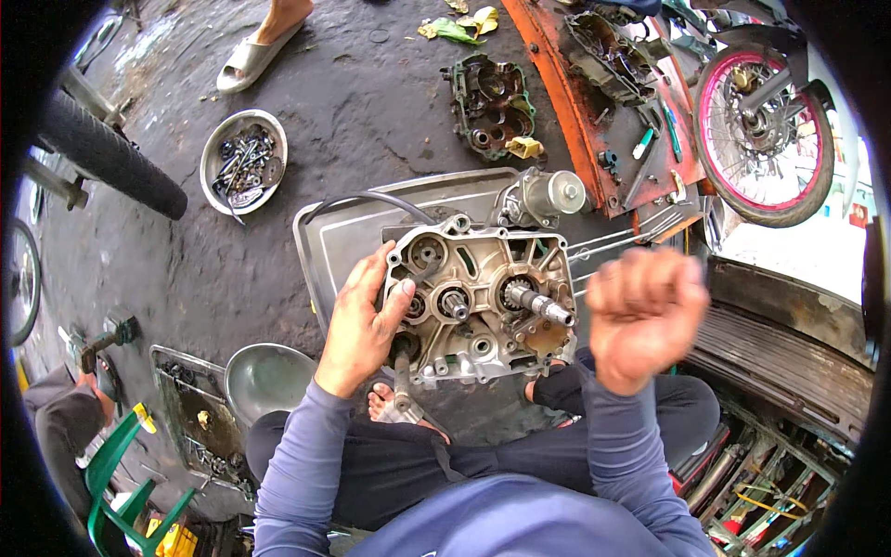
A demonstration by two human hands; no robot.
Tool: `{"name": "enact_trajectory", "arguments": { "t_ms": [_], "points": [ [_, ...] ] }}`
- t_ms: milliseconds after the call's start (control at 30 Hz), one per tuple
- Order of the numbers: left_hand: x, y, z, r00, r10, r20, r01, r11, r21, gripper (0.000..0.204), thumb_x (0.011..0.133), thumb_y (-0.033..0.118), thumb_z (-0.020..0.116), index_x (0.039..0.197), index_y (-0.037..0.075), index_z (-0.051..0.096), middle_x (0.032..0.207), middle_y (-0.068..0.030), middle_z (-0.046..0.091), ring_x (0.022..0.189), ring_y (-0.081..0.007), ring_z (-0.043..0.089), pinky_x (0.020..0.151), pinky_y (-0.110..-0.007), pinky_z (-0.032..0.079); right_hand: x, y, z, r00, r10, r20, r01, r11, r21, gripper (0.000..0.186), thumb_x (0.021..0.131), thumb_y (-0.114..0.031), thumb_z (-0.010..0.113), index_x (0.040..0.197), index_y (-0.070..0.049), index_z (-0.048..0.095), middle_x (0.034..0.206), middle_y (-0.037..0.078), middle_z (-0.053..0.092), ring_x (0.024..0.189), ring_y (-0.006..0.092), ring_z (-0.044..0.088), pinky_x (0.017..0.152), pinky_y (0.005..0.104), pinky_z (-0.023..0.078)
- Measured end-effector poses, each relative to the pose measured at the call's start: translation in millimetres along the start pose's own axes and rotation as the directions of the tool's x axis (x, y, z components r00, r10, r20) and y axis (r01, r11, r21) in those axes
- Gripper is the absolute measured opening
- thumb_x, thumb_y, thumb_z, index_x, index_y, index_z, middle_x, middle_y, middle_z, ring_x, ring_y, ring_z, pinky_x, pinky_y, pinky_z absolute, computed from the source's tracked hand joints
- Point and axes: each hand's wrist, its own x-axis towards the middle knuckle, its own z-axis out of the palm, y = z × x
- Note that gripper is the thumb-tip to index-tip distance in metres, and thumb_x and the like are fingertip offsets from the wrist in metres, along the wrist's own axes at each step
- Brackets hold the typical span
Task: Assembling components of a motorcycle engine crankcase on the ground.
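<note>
A motorcycle engine (497, 348) in bare grey metal stands over a metal tray (348, 241) in front of my crossed legs. Its open face, toward me, shows bearings, a splined shaft (455, 305) and a longer gear shaft (538, 302). My left hand (360, 320) grips the left edge of the casing, thumb on the face and fingers behind. To the right of the engine, my right hand (645, 316) is raised and closed in a fist, slightly blurred. Whatever it may hold is hidden. A cylindrical starter motor (554, 193) sits at the engine's far side.
A bowl of bolts (206, 176) lies far left, an empty basin (269, 382) nearer. Beyond the engine rests another casing (489, 102). An orange metal ramp (548, 74) with tools and a pink-rimmed wheel (766, 130) are at right. Another person's foot (264, 46) is at the top.
</note>
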Motion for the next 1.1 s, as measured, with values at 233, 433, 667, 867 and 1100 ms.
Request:
{"name": "enact_trajectory", "arguments": {
  "t_ms": [233,433,667,867,1100],
  "points": [
    [-1.4,-5.6,2.8,1.000,0.015,-0.010,-0.015,1.000,0.013,0.052,0.095,0.022,0.063,0.137,-0.005,0.050,0.131,-0.0253,0.058,0.123,-0.0388,0.056,0.104,-0.041,0.043,-9.6,55.6,71.0,0.942,-0.058,0.331,0.237,0.813,-0.532,0.041,0.107,-0.023,0.035,0.071,-0.004,0.039,0.062,0.005,0.037,0.055,0.0165,0.035,0.053,0.0347,0.031],
    [-6.1,-2.4,-5.0,0.996,0.038,0.077,-0.046,0.993,0.106,0.079,0.085,0.030,0.077,0.146,-0.003,0.040,0.145,-0.0244,0.047,0.137,-0.0355,0.045,0.114,-0.041,0.036,41.2,72.9,76.7,0.995,-0.032,0.097,0.028,0.998,0.048,0.045,0.106,-0.032,0.042,0.067,-0.010,0.036,0.060,-0.001,0.036,0.053,0.0085,0.033,0.052,0.0263,0.028],
    [-5.0,-2.5,-4.4,0.994,0.001,0.112,-0.003,1.000,0.022,0.099,0.070,0.030,0.088,0.148,-0.002,0.038,0.148,-0.0236,0.044,0.138,-0.0341,0.043,0.115,-0.040,0.034,78.3,132.1,55.1,0.979,-0.121,-0.162,0.089,0.978,-0.190,0.052,0.106,-0.044,0.041,0.071,-0.008,0.051,0.062,0.000,0.048,0.057,0.0104,0.045,0.054,0.0266,0.035],
    [-6.6,-6.2,-4.2,0.995,-0.010,0.102,0.004,0.998,0.056,0.098,0.071,0.025,0.086,0.148,-0.005,0.034,0.146,-0.0252,0.044,0.139,-0.0357,0.041,0.116,-0.041,0.033,84.3,121.6,64.7,0.997,-0.034,-0.072,0.022,0.987,-0.160,0.052,0.105,-0.045,0.042,0.065,-0.013,0.032,0.056,-0.006,0.027,0.046,0.0061,0.025,0.043,0.0257,0.018],
    [-5.9,-7.6,-4.1,0.993,0.069,0.098,-0.079,0.992,0.096,0.099,0.073,0.024,0.084,0.150,-0.006,0.029,0.141,-0.0262,0.045,0.127,-0.0385,0.052,0.107,-0.040,0.043,74.0,112.5,66.6,0.980,0.101,-0.174,-0.121,0.987,-0.105,0.049,0.104,-0.037,0.036,0.061,-0.016,0.024,0.052,-0.004,0.019,0.043,0.0097,0.014,0.042,0.0300,0.013]
  ]
}}
